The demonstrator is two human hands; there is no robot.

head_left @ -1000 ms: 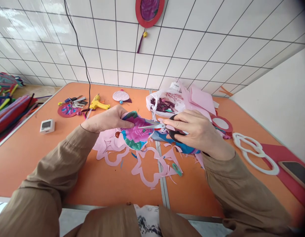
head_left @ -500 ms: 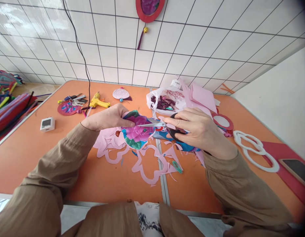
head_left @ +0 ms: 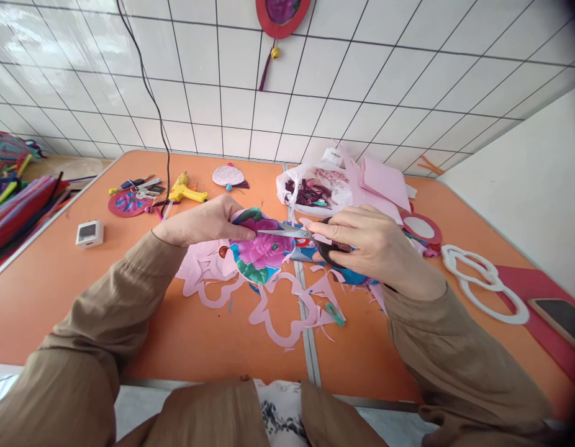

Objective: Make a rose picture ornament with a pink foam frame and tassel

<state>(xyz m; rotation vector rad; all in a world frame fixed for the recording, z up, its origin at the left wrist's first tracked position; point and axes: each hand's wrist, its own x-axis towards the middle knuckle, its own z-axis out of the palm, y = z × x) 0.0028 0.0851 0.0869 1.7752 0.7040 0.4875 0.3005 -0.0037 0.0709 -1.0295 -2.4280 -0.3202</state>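
My left hand pinches the upper left edge of a rounded piece of floral fabric, with a magenta flower, green leaves and blue ground. Black-handled scissors are gripped in my right hand, fingers in the loops. Their silver blades lie across the upper part of the fabric, tips pointing at my left thumb. Below lie pink felt offcuts with flower-shaped cutouts and a green clip. More blue fabric lies partly hidden beneath my right hand.
At the back left are a yellow glue gun, keys and a white cube device. A plastic bag of dark tassels stands behind my hands. To the right lie white rings, red felt and a phone.
The scissor blades look more nearly closed and have turned slightly. Both hands stay almost in place, still holding the fabric and the scissors.
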